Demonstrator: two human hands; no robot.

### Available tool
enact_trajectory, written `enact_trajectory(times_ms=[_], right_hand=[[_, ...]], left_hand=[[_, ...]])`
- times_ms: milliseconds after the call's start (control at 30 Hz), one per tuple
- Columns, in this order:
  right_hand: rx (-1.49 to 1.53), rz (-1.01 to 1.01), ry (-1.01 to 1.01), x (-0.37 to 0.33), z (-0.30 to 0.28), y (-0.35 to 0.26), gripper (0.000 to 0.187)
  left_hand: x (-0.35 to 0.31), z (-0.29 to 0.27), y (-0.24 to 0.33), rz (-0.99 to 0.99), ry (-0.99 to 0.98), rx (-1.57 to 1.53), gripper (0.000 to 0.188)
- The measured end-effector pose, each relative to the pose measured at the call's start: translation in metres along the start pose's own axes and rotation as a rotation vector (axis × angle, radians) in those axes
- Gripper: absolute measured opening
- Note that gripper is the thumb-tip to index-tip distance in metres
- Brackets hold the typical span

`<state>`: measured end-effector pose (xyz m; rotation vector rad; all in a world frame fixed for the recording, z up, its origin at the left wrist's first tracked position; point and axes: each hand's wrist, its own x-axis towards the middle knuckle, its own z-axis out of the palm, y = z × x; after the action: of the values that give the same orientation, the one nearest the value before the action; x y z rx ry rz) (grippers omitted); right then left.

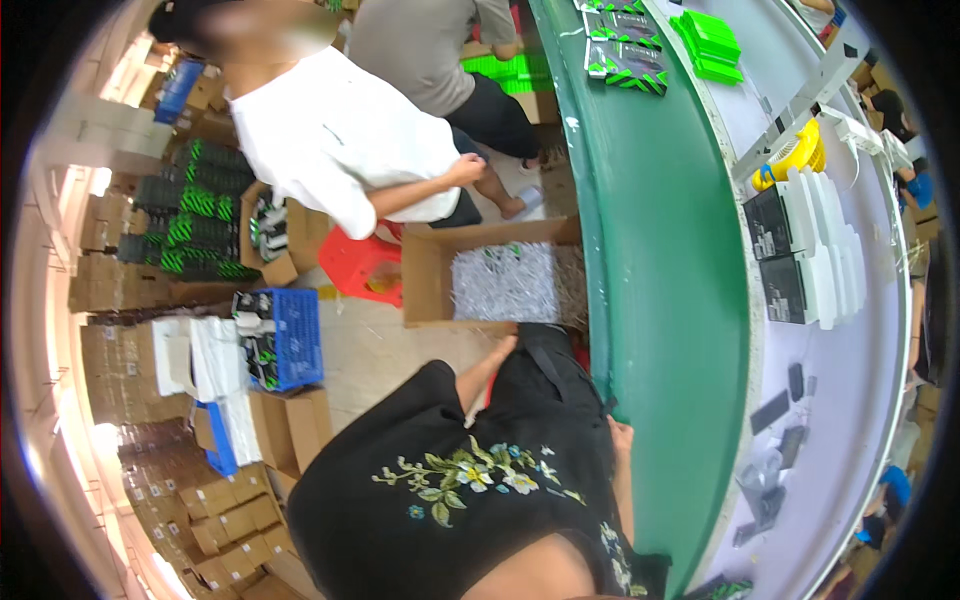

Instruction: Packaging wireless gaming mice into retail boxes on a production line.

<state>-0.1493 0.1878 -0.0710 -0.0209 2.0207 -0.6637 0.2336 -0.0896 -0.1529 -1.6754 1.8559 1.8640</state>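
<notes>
My right hand (621, 437) is at the near left edge of the green conveyor belt (670, 330), beside my black clothing with embroidered flowers. Its fingers look curled closed; whatever may be in them is hidden. My left hand is out of view. Just ahead of my legs, left of the belt, is an open cardboard box (425, 285) filled with white shredded paper (505, 285). Far up the belt lie several flat black-and-green packages (625, 65).
A person in a white shirt (350, 130) stands beyond the box, near a red stool (360, 265). To the left are a blue crate (297, 335) and stacked cartons (225, 510). A white shelf right of the belt holds black-and-white boxes (785, 250) and a yellow fan (800, 155).
</notes>
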Motion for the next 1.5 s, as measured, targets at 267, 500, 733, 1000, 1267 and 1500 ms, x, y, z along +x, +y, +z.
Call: enact_trajectory(times_ms=[267, 500, 733, 1000, 1267, 1500], right_hand=[[-0.043, 0.023, -0.042, -0.010, 0.003, -0.033, 0.039], [0.282, 0.168, 0.098, -0.035, 0.023, -0.031, 0.035], [0.587, 0.227, 0.251, -0.050, 0.031, -0.048, 0.030], [0.330, 0.256, 0.417, -0.064, 0.068, -0.044, 0.032], [0.140, 0.093, 0.652, -0.053, 0.087, -0.066, 0.045], [0.193, 0.356, 0.520, -0.063, 0.062, -0.061, 0.042]], left_hand=[[0.115, -0.009, 0.079, 0.023, -0.109, 0.065, 0.037], [0.113, 0.015, 0.199, 0.090, -0.041, 0.478, 0.028], [0.167, 0.024, 0.304, 0.113, 0.204, 0.326, 0.024], [0.172, 0.021, 0.348, 0.188, 0.121, 0.727, 0.021], [0.187, 0.015, 0.331, 0.334, 0.092, 0.814, 0.031], [0.196, 0.012, 0.363, 0.004, -0.234, 0.623, 0.025]])
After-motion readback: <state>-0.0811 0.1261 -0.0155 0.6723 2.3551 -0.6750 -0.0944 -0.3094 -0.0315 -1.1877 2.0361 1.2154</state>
